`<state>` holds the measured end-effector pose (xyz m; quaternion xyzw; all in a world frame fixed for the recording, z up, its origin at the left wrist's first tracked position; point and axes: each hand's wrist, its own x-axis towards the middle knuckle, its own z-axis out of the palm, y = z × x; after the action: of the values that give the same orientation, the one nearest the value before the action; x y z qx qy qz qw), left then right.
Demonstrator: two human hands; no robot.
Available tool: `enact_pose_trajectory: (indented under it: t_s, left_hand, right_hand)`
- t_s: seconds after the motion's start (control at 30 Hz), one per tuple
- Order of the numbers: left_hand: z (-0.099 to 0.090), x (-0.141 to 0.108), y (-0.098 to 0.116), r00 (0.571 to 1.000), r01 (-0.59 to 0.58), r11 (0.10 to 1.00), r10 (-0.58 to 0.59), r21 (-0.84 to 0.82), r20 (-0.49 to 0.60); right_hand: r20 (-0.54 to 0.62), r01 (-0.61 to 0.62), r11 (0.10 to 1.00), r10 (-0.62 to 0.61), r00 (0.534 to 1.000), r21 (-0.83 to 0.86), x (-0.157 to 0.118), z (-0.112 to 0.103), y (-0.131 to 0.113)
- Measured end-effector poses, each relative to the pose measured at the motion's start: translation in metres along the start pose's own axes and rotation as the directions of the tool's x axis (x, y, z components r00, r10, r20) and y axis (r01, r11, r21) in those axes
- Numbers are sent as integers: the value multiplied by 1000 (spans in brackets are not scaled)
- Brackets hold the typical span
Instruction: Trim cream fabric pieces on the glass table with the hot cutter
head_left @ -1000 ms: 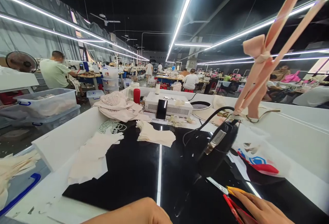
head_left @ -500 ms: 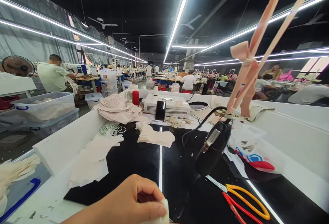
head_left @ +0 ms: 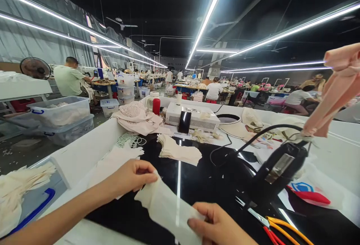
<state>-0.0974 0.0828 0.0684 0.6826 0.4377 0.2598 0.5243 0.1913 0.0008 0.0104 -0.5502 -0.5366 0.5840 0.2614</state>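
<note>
A cream fabric piece [head_left: 165, 203] is stretched at a slant between my hands, over the glossy black tabletop [head_left: 118, 218]. My left hand [head_left: 133, 177] pinches its upper left corner between thumb and fingers. At its lower right end, my right hand [head_left: 213, 222] grips the cloth, thumb on top. Beyond the held piece lies a stack of cream fabric pieces [head_left: 180, 151]. Another pile of cut fabric [head_left: 108, 166] is partly hidden behind my left forearm. To the right, a black hand-held device [head_left: 281, 170] hangs from a pink cloth strip [head_left: 334, 91].
Scissors [head_left: 277, 224] with orange and red handles lie front right. A phone [head_left: 184, 122] leans on a white box-shaped machine [head_left: 171, 115]. Left stand a red spool [head_left: 156, 106] and bunched fabric [head_left: 137, 119]; a tub of fabric [head_left: 22, 188] is lower left. Seated people work farther off.
My left hand has moved up and forward with the fabric. My right hand has come into view holding its other end. The camera view has shifted, and the hanging device appears farther right.
</note>
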Motion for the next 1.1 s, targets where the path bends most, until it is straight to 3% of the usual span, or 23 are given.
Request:
enact_pose_trajectory:
  t_s: [0.07, 0.13, 0.23, 0.3, 0.37, 0.4, 0.57, 0.73, 0.83, 0.93, 1.1]
  left_hand:
    - [-14, 29, 5, 991, -105, 991, 112, 89, -77]
    - [-26, 62, 12, 969, -174, 979, 190, 108, -157]
    - [-37, 110, 18, 906, -296, 944, 326, 147, -269]
    - [-38, 135, 13, 864, -348, 918, 392, 188, -315]
    - [-35, 152, 0, 840, -374, 896, 437, 238, -323]
    - [-31, 158, -8, 837, -378, 887, 449, 264, -312]
    - [-14, 163, -50, 883, -355, 857, 439, 374, -167]
    - [-12, 149, -55, 905, -360, 815, 423, 454, -42]
    - [-29, 138, -47, 912, -314, 793, 405, 521, -67]
    - [-61, 119, -41, 922, -180, 776, 348, 604, -172]
    - [-111, 64, -46, 921, 131, 700, 176, 702, -348]
  right_hand:
    - [-168, 59, 997, -65, 984, -42, 24, -13, -16]
    - [-305, 154, 984, -175, 936, -92, 52, -31, -35]
    - [-492, 284, 929, -368, 789, -238, 95, -62, -60]
    - [-573, 303, 880, -469, 672, -365, 121, -79, -66]
    - [-590, 279, 834, -538, 602, -476, 141, -89, -62]
    - [-581, 260, 812, -563, 588, -523, 149, -92, -57]
    - [-468, 161, 695, -618, 632, -700, 164, -84, -15]
    - [-373, 57, 558, -624, 686, -828, 153, -75, -7]
    - [-356, 6, 495, -635, 685, -869, 140, -68, -14]
    - [-328, 22, 456, -672, 664, -890, 125, -55, -17]
    - [-124, 266, 388, -738, 664, -883, 98, -23, 0]
